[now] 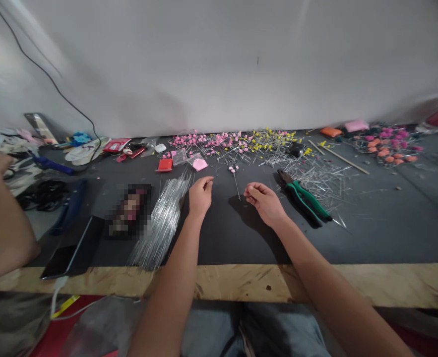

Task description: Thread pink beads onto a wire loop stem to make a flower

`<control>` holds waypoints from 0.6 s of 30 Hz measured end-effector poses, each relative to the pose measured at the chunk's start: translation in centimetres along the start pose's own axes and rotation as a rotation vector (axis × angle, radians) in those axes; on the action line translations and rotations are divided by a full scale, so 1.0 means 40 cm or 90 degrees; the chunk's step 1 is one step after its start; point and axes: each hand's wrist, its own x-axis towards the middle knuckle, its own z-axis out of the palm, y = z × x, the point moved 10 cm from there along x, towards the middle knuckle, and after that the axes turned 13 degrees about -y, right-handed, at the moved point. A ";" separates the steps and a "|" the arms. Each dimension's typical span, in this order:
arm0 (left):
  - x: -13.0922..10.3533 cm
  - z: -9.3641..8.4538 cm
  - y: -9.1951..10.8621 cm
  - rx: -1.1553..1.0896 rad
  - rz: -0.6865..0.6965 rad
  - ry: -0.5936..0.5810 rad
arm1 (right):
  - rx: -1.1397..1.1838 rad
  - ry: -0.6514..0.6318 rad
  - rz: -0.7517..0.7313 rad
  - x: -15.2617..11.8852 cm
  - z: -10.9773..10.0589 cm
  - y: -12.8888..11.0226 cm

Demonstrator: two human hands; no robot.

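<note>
Between my two hands a wire stem topped with small pink flowers (234,169) lies on the dark tabletop, its lower end near the right fingertips. My left hand (201,195) is closed in a pinch to the left of that stem; anything in its fingers is too small to see. Thumb and fingers of my right hand (260,200) are pressed together just right of the stem's tail, and I cannot make out what is in them. A bundle of straight silver wires (162,218) lies beside the left forearm. Green-handled pliers (304,198) rest to the right of my right hand.
Pink-tipped wires (211,142) and yellow-tipped wires (274,139) are heaped along the wall. Loose cut wires (323,178) spread behind the pliers. Orange and magenta pieces (393,146) sit at far right. A phone (72,250) lies front left, near another person's arm (6,223).
</note>
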 end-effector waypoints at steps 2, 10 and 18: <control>-0.001 0.003 -0.003 -0.008 -0.012 -0.005 | -0.006 -0.001 0.004 0.000 0.001 0.002; 0.005 0.015 0.027 0.106 0.044 -0.031 | -0.011 -0.006 0.002 0.000 0.003 0.002; 0.041 0.035 0.009 0.195 0.079 -0.073 | -0.024 -0.017 -0.006 0.000 0.005 0.001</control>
